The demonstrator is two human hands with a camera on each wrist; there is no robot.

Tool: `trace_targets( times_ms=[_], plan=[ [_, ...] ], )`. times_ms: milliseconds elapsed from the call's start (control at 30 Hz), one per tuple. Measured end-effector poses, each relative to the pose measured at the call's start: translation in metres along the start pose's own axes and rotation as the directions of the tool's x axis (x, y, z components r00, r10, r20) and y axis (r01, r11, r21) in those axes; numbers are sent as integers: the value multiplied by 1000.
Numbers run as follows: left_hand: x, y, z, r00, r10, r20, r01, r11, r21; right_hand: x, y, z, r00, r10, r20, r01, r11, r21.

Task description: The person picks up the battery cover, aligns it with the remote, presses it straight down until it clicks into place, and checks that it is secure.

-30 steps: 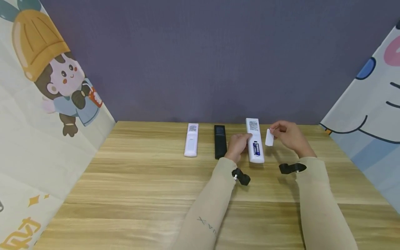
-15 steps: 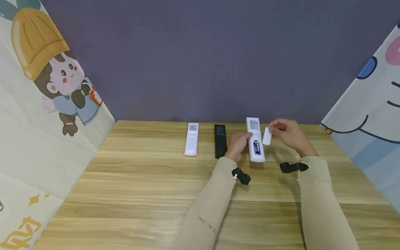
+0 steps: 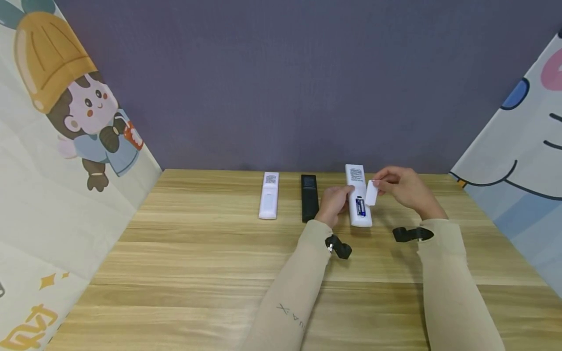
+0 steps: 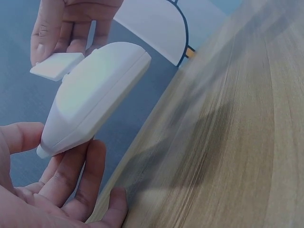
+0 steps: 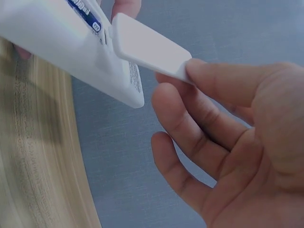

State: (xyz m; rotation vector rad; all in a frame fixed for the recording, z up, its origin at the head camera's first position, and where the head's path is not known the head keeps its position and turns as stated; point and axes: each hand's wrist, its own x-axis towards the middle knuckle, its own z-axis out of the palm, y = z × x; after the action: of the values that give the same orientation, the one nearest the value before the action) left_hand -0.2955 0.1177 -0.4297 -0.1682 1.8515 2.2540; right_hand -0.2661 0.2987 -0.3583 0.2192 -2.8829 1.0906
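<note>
My left hand [image 3: 333, 204] grips a white remote control [image 3: 359, 181] by its left edge, thumb on top and fingers beneath, in the air above the table. Its back faces up, and blue batteries [image 3: 360, 207] sit in the uncovered compartment. Between the thumb and fingers of my right hand [image 3: 405, 189] a small white battery cover [image 3: 371, 193] is pinched, at the remote's right edge. In the right wrist view the cover [image 5: 151, 45] is tilted beside the compartment, a blue battery [image 5: 85, 13] showing. The left wrist view has the remote's end [image 4: 95, 85] in front of the cover [image 4: 58, 65].
A black remote [image 3: 310, 197] lies on the wooden table [image 3: 210, 273] just left of my left hand. Farther left lies another white remote [image 3: 269, 196], back up with its cover on. A dark wall [image 3: 281, 87] stands behind the table, with printed cloth panels at both sides.
My right hand has brought the battery cover leftward, from apart from the remote to its right edge. The left hand keeps its grip on the remote, which has barely moved.
</note>
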Motion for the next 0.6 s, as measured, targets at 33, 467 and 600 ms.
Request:
trace_targets(
  times_ms=[33, 467, 600],
  plan=[
    [0, 0, 0, 1000, 1, -2, -1, 1000, 2, 0, -1, 0, 1000, -2, 4, 2, 1000, 0],
    [-1, 0, -1, 1000, 14, 6, -15, 1000, 13, 0, -3, 1, 998, -37, 51, 37, 999, -1],
    [-1, 0, -1, 1000, 13, 9, -13, 1000, 8, 0, -3, 2, 997, -43, 68, 42, 999, 14]
  ],
)
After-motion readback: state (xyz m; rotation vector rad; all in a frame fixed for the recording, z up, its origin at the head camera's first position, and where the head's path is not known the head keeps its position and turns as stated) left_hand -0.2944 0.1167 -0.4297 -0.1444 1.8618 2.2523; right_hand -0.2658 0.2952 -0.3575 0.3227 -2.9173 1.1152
